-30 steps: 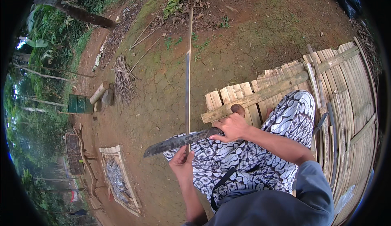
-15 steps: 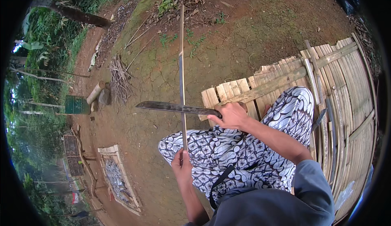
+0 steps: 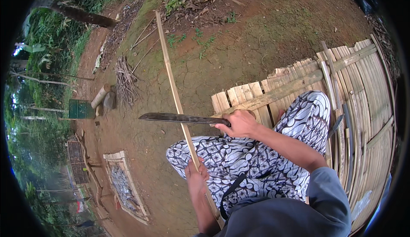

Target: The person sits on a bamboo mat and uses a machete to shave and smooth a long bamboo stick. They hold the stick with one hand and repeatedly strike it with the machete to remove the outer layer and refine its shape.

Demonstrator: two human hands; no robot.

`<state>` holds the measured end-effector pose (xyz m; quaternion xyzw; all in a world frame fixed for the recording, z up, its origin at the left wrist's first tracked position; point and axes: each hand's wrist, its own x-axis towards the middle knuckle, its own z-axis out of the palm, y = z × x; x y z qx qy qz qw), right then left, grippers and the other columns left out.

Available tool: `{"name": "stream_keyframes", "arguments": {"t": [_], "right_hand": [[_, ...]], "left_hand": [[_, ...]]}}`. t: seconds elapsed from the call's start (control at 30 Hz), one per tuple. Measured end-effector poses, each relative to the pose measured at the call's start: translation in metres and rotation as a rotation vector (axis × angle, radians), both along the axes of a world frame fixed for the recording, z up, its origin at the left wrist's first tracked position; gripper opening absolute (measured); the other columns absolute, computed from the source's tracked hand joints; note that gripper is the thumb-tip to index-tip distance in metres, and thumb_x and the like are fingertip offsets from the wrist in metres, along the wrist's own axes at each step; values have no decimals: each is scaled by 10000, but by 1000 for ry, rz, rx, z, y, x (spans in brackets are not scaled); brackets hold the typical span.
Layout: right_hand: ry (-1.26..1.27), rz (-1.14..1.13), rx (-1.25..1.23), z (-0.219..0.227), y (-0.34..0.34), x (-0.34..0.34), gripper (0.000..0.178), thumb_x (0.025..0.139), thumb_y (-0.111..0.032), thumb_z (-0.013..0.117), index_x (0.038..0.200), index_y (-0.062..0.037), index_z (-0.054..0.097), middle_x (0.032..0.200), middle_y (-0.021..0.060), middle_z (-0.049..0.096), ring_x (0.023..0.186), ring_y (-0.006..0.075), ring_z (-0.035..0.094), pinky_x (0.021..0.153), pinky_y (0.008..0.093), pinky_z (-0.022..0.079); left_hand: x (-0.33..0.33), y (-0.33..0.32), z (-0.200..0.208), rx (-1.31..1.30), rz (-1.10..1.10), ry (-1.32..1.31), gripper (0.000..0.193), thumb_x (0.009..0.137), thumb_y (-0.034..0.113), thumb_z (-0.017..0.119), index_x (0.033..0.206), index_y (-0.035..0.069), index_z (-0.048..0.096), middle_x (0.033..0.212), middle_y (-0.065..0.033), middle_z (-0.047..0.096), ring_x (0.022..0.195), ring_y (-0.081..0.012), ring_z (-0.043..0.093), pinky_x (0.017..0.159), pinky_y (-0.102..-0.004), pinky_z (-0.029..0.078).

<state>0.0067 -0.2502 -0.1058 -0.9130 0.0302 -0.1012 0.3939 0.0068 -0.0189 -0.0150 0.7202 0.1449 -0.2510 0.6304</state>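
My right hand (image 3: 241,123) is closed round the handle of a machete (image 3: 179,118). Its dark blade points left and lies across a long bamboo strip (image 3: 169,72). Whether the edge bites into the strip I cannot tell. My left hand (image 3: 196,176) grips the strip low down, beside my left knee. From there the strip slants away up and to the left, its pale inner face showing, and its near end runs back along my left forearm. My legs, in black-and-white patterned cloth (image 3: 252,160), are folded beneath both hands.
I sit at a slatted bamboo platform (image 3: 294,81) on the right. On it lie several loose strips (image 3: 351,151) and a second dark blade (image 3: 336,126). Left on the cracked earth are a bundle of sticks (image 3: 125,81), a green container (image 3: 81,109) and a framed ash pit (image 3: 143,217).
The strip has turned so its pale face shows, its far end has swung left, and its near end now extends behind my left hand. The machete has shifted slightly left and nearer.
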Motion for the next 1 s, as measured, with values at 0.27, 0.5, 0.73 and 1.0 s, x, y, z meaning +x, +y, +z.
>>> {"name": "stream_keyframes", "arguments": {"t": [0.27, 0.5, 0.73, 1.0], "right_hand": [[-257, 204, -147, -1, 6, -10, 645, 869, -650, 472, 832, -34, 662, 513, 151, 578, 480, 323, 610, 487, 433, 502], [-1, -182, -2, -4, -25, 15, 571, 881, -582, 512, 795, -38, 663, 562, 147, 608, 483, 317, 609, 513, 444, 514], [-345, 241, -205, -6, 18, -11, 618, 862, -662, 475, 769, -80, 658, 490, 129, 561, 457, 301, 602, 417, 408, 459], [-18, -49, -143, -2, -19, 14, 609, 862, -627, 502, 818, -44, 674, 511, 142, 573, 476, 300, 609, 486, 403, 499]], "left_hand": [[-9, 1, -17, 63, -53, 17, 331, 1025, 335, 331, 914, 81, 511, 608, 44, 341, 471, -50, 294, 401, -209, 219], [-18, 35, -12, 216, -96, -79, 330, 1019, 258, 361, 883, 10, 531, 615, 26, 409, 469, -61, 348, 405, -235, 283], [-12, 25, -6, 161, -97, 31, 346, 1029, 303, 334, 899, 45, 523, 607, 34, 391, 451, -43, 325, 394, -207, 257], [-16, 37, 2, 178, -154, -17, 339, 1026, 330, 321, 912, 67, 502, 608, 40, 346, 457, -35, 286, 384, -213, 225]]}}
